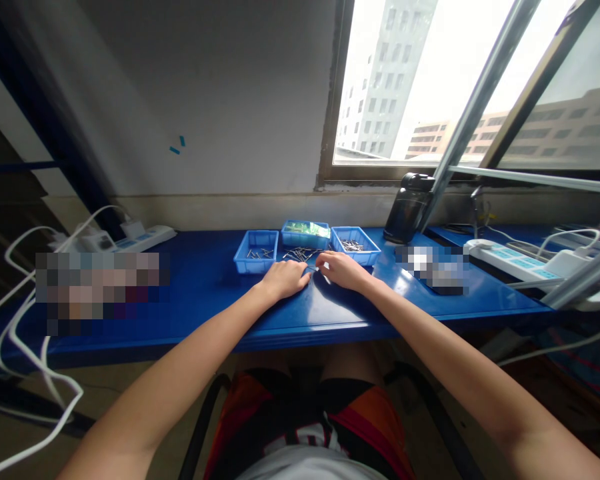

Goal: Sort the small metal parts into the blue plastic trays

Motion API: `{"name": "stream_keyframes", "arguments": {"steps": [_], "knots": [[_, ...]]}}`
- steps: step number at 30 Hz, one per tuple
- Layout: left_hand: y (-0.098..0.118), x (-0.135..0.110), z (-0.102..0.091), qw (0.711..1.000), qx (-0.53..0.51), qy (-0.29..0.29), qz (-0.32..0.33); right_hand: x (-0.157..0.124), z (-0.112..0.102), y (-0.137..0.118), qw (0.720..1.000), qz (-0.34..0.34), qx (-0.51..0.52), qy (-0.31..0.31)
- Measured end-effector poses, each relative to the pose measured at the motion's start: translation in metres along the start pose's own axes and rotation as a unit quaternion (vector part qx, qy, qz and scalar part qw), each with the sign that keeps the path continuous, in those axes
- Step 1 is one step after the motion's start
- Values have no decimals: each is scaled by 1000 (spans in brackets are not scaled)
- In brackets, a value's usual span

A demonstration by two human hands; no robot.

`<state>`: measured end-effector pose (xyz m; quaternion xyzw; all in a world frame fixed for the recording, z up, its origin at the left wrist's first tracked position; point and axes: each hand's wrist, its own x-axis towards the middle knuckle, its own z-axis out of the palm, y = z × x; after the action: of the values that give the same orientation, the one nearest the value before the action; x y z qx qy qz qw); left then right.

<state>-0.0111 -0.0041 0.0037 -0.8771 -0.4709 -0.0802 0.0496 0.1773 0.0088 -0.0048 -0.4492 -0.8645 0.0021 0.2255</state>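
Note:
My left hand (283, 279) rests knuckles-up on the blue table (210, 293), fingers curled down beside a loose pile of small metal pins (300, 254). My right hand (341, 269) sits just to its right, fingers pinched together near the same pile; what they hold is too small to make out. Behind the pile stand three small blue trays: the left tray (257, 251) with a few pins, the middle tray (306, 234) with green packets, the right tray (355, 245) with many pins.
A black jar-like container (409, 207) stands by the window ledge. White power strips lie at the left (140, 237) and right (517, 260), with white cables trailing off the table's left end. A metal window bar slants across the right side.

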Motion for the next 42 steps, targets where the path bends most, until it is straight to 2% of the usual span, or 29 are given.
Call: {"name": "stream_keyframes", "arguments": {"steps": [4, 9, 15, 19, 26, 32, 37, 42], "knots": [[0, 1, 0, 1000, -8, -4, -9, 0, 0, -1, 998, -47, 46, 8], [-2, 1, -1, 1000, -12, 2, -2, -1, -3, -3, 996, -47, 76, 13], [-3, 1, 0, 1000, -19, 14, 4, 0, -4, 1, 999, -26, 35, 7], [-3, 0, 0, 999, -36, 35, 8, 0, -7, 1, 999, -50, 22, -4], [-3, 2, 0, 984, -121, 108, 81, 0, -5, 0, 995, -88, 54, -10], [-8, 6, 6, 977, -145, 117, 104, 1, -2, 1, 993, -100, 59, -12], [-8, 5, 6, 975, -145, 121, 114, 1, -3, 0, 993, -89, 72, -18], [-1, 0, -2, 983, -116, 111, 86, 0, -5, -1, 997, -53, 53, -22]]}}
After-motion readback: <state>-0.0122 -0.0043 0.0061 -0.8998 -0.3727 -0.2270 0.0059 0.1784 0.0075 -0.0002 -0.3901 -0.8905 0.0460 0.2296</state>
